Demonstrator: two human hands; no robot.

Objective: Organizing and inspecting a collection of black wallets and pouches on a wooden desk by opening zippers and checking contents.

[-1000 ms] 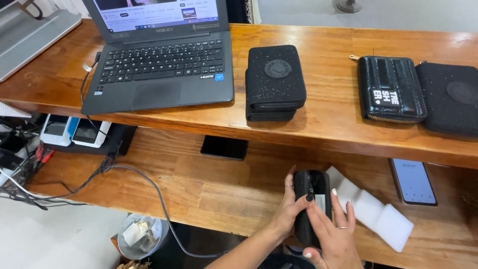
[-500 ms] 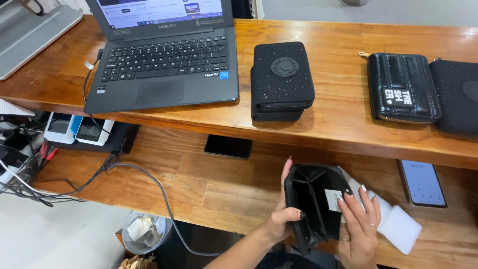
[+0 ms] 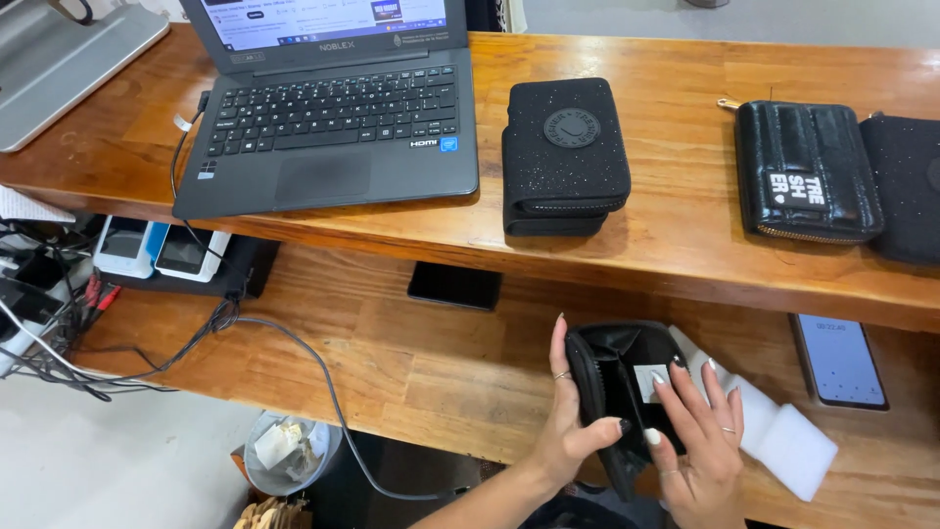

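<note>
Near the lower desk's front edge, our left hand (image 3: pixel 566 431) gripped the open black wallet (image 3: pixel 617 387) while our right hand (image 3: pixel 700 446), fingers spread, touched the white tag (image 3: pixel 650 382) inside it.

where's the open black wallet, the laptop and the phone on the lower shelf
open black wallet (image 3: pixel 612 367), head view, inner lining
laptop (image 3: pixel 323 176), head view, touchpad
phone (image 3: pixel 840 360), head view, lit screen

Bare shelf wood (image 3: pixel 392 362) lies free left of the hands; white foam (image 3: pixel 783 441) and phone (image 3: pixel 840 360) crowd the right
</note>
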